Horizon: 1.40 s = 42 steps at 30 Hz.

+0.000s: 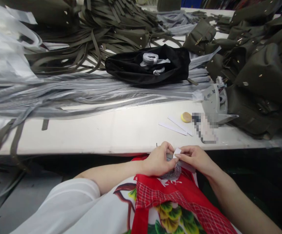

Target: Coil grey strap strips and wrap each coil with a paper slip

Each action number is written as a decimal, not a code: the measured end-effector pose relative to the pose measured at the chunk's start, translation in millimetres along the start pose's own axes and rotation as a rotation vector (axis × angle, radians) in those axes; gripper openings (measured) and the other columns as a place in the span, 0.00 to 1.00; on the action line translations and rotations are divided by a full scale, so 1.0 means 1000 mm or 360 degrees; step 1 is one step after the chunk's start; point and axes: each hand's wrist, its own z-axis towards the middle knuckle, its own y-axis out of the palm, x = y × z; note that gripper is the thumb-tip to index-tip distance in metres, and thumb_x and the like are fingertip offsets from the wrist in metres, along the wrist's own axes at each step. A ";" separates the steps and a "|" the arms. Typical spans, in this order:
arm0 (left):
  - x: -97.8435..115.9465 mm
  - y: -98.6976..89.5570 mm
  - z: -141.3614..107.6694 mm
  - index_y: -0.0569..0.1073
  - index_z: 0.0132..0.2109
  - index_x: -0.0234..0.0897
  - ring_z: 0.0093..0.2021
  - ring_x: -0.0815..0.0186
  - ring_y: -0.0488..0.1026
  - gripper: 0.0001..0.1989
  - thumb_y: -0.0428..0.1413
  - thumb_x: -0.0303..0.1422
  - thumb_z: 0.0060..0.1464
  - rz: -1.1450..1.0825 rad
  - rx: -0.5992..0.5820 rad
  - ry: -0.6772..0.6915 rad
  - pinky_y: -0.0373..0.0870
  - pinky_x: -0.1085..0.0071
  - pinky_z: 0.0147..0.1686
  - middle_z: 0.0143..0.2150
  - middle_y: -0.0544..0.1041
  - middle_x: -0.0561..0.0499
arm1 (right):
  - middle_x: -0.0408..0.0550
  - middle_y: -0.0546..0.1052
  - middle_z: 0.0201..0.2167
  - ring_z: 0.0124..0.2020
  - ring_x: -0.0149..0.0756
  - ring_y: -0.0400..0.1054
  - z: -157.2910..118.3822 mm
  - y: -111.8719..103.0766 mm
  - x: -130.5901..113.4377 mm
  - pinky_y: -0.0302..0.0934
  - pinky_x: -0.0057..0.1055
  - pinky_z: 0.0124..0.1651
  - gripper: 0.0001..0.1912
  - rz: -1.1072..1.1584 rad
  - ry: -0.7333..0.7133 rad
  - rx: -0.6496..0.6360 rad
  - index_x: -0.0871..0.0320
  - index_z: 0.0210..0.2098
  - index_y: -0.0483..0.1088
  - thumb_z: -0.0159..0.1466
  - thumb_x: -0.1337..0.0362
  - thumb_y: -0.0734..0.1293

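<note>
Close to my body, just off the table's front edge, my left hand (159, 161) grips a coiled strap in clear plastic (172, 172). My right hand (195, 157) pinches a small white paper strip (177, 152) between thumb and fingers, against the coil. Both hands nearly touch each other. Two loose white paper strips (172, 128) lie on the table beyond them, beside a round yellow-rimmed disc (186, 117).
The white table (94, 133) holds long plastic-wrapped straps (82, 94), a black bag (126, 66) with coiled straps inside, and dark green straps (89, 48). Dark green bags (265, 78) are piled at right, near a white container (211, 99) and a pixelated object (206, 128).
</note>
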 end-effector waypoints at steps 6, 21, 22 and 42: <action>0.000 0.001 -0.005 0.63 0.43 0.38 0.36 0.63 0.73 0.14 0.58 0.37 0.52 0.0150 -0.0004 0.0041 0.68 0.67 0.38 0.38 0.77 0.47 | 0.41 0.76 0.20 0.22 0.31 0.68 0.006 -0.001 0.004 0.62 0.28 0.28 0.18 0.0140 0.0117 -0.0151 0.59 0.25 0.68 0.46 0.55 0.77; 0.006 -0.037 0.040 0.75 0.41 0.30 0.28 0.70 0.71 0.26 0.68 0.44 0.40 -0.1117 -0.0294 -0.0356 0.66 0.73 0.32 0.30 0.76 0.50 | 0.59 0.67 0.60 0.61 0.49 0.61 -0.023 0.021 0.005 0.59 0.51 0.62 0.30 -0.1492 -0.1246 0.0617 0.58 0.65 0.56 0.64 0.71 0.61; 0.008 -0.036 0.042 0.75 0.42 0.30 0.27 0.72 0.69 0.26 0.67 0.46 0.41 -0.1108 -0.0269 -0.0357 0.65 0.74 0.30 0.29 0.75 0.51 | 0.58 0.67 0.60 0.61 0.49 0.61 -0.021 0.020 0.007 0.59 0.52 0.62 0.31 -0.1489 -0.1276 0.0678 0.58 0.66 0.55 0.63 0.72 0.61; 0.008 -0.037 0.064 0.70 0.46 0.30 0.19 0.76 0.57 0.30 0.64 0.50 0.45 -0.0933 -0.0314 -0.0277 0.52 0.78 0.20 0.23 0.68 0.56 | 0.58 0.77 0.48 0.50 0.48 0.69 0.013 -0.118 -0.006 0.60 0.48 0.58 0.16 -0.1116 -0.1053 0.1856 0.59 0.50 0.72 0.64 0.63 0.63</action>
